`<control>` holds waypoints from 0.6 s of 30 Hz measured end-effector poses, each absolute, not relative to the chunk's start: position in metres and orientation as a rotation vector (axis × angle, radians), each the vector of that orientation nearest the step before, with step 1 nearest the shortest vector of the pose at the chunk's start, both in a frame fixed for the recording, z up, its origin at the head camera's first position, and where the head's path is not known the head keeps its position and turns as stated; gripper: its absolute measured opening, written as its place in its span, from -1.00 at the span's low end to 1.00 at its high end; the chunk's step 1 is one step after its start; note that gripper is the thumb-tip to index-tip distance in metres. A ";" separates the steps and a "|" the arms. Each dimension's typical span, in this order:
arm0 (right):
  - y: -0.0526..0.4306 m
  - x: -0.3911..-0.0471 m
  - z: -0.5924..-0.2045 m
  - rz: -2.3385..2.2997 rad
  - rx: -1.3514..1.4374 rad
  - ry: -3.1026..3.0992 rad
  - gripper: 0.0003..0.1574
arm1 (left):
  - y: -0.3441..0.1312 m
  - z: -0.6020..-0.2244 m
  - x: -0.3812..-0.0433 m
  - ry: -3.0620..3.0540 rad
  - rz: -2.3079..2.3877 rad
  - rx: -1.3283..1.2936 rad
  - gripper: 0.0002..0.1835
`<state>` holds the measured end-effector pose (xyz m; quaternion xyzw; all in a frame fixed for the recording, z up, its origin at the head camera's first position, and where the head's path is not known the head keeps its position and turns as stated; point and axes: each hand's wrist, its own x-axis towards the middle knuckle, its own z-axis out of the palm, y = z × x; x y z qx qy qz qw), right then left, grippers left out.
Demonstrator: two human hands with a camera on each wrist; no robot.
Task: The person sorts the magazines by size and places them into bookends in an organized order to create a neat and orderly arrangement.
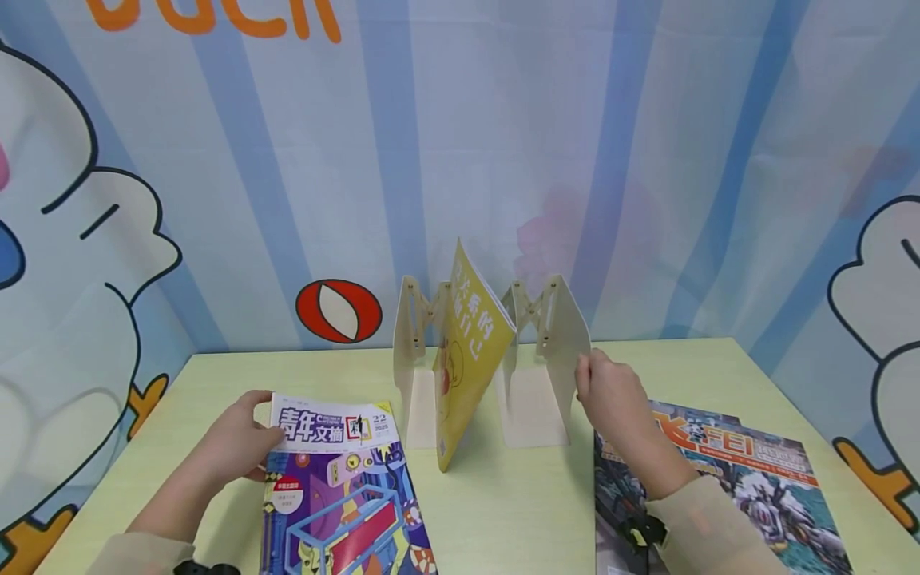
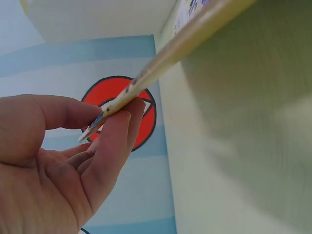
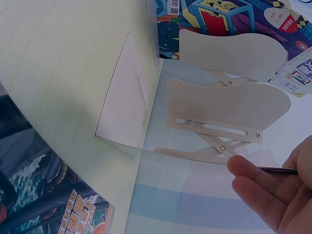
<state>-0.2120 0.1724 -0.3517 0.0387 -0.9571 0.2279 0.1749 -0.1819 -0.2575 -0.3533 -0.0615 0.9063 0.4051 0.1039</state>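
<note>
At the left edge of a purple-covered magazine [image 1: 345, 503], my left hand [image 1: 233, 439] pinches it between thumb and fingers. The left wrist view shows the magazine [image 2: 161, 63] tilted, its pinched edge raised off the table. My right hand [image 1: 620, 403] pinches the right end panel of a cream expandable bookend [image 1: 564, 335] at the back of the table. Linked panels of the bookend [image 3: 224, 105] show in the right wrist view. A yellow book [image 1: 470, 367] stands upright, slightly leaning, between the bookend's middle panels.
Dark-covered magazines [image 1: 762, 487] lie stacked at the right of the pale table [image 1: 513, 519], partly beneath my right forearm. Behind the table hangs a blue-and-white striped curtain [image 1: 489, 120] with cartoon ducks.
</note>
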 end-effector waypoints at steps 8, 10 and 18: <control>0.173 -0.212 -0.352 0.648 0.121 -2.702 -0.60 | -0.253 -0.343 -0.178 2.657 1.253 -0.123 -0.25; 0.173 -0.212 -0.352 0.651 0.120 -2.704 -0.60 | -0.251 -0.340 -0.176 2.658 1.260 -0.115 -0.27; 0.173 -0.211 -0.351 0.651 0.115 -2.712 -0.58 | -0.244 -0.327 -0.171 2.672 1.242 -0.112 -0.28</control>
